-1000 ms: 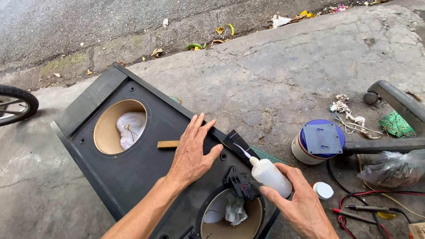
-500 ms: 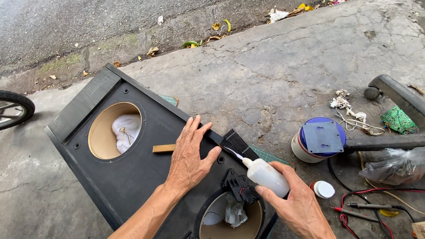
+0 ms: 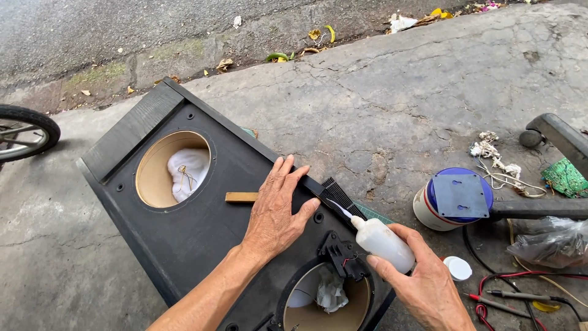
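A black speaker cabinet (image 3: 190, 233) lies face up on the concrete, with two round holes showing white stuffing. My left hand (image 3: 275, 211) rests flat on the cabinet's front, covering a paintbrush with a wooden handle (image 3: 240, 197) and black bristles (image 3: 340, 195). My right hand (image 3: 416, 282) grips a small white squeeze bottle (image 3: 381, 241); its thin nozzle points at the cabinet's right edge beside my left thumb. A small black part with wires (image 3: 340, 252) sits at the rim of the lower hole.
A white tub with a blue lid and a grey plate (image 3: 456, 197) stands to the right, by a dark metal bar (image 3: 539, 208). A white cap (image 3: 457, 268), red and black wires (image 3: 520, 294), a green circuit board (image 3: 566, 178) and a bicycle wheel (image 3: 24, 132) lie around.
The view has shifted slightly. My left hand stays pressed on the brush, and the bottle's nozzle has stayed at the cabinet's edge near my thumb.
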